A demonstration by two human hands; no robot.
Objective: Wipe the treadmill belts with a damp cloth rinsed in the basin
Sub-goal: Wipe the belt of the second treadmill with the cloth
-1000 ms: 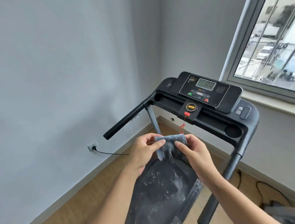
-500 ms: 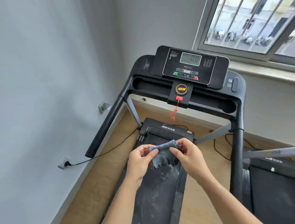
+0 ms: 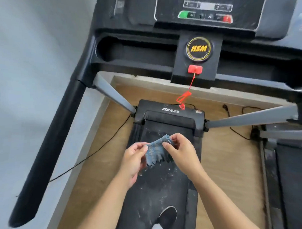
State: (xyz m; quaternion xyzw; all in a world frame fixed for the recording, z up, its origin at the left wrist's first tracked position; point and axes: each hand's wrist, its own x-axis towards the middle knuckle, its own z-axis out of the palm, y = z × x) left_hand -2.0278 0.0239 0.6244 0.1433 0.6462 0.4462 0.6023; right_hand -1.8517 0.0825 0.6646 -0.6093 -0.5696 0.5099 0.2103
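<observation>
Both hands, left hand [image 3: 134,158] and right hand [image 3: 182,152], pinch a blue cloth [image 3: 157,151] stretched between them at frame centre, above the dusty treadmill belt [image 3: 155,192].

The left hand [image 3: 134,160] and right hand [image 3: 181,152] are held out in front, close together, each pinching the cloth [image 3: 157,149] between thumb and curled fingers.

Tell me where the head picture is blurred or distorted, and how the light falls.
Head view: motion blur smears the console and left handrail; the wide-angle lens splays that handrail outward; the cloth, left hand, right hand and speckled belt are fairly sharp; light is soft, no harsh shadows.
</observation>
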